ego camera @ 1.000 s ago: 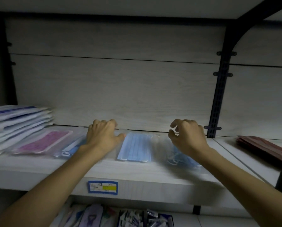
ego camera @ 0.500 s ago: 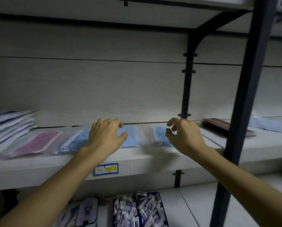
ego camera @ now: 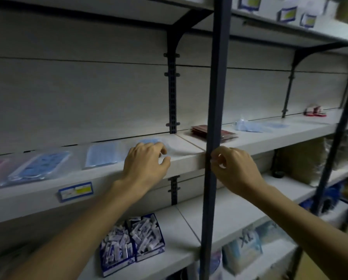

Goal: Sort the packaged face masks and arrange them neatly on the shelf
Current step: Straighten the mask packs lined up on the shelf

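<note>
The view swung right since before. The left hand (ego camera: 146, 164) now pinched the rightmost mask pack (ego camera: 148, 141) at centre; the right hand (ego camera: 234, 168), fingers curled, held nothing beside the post (ego camera: 215, 118).

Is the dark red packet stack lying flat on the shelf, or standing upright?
Lying flat: the dark red packet stack rests broadside on the shelf.

Blue bin (ego camera: 132, 242) of small white packets on lower shelf; price tag (ego camera: 75, 191); dark upright post (ego camera: 214, 118).
</note>
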Tool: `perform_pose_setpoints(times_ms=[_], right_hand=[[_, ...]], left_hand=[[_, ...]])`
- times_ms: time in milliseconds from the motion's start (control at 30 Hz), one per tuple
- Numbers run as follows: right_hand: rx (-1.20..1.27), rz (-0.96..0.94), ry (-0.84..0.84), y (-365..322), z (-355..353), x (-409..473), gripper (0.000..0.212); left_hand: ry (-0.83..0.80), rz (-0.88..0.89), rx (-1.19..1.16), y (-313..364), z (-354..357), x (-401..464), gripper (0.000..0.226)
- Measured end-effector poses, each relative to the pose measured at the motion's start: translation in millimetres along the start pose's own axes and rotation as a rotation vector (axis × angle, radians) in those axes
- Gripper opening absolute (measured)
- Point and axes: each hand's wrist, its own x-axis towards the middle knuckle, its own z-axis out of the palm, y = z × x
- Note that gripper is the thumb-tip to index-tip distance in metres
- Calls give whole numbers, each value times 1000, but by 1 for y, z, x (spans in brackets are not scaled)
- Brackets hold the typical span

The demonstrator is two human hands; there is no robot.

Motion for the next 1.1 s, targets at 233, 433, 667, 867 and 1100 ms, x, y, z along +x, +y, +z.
perform_pose_setpoints(times_ms=[233, 433, 667, 867, 1100], right_hand=[[14, 45, 17, 79, -43, -2, 25], [4, 67, 29, 178, -86, -11, 22], [-5, 115, 1, 278, -110, -12, 21], [19, 118, 7, 338, -97, 6, 20], [12, 124, -42, 411, -76, 51, 21]], left_hand=[[19, 4, -78, 85, 30, 16, 15], [34, -7, -105, 171, 76, 34, 13], [-23, -41, -120, 241, 133, 58, 12], [-35, -12, -97, 268, 175, 94, 12], [-42, -21, -87, 288, 241, 161, 14]])
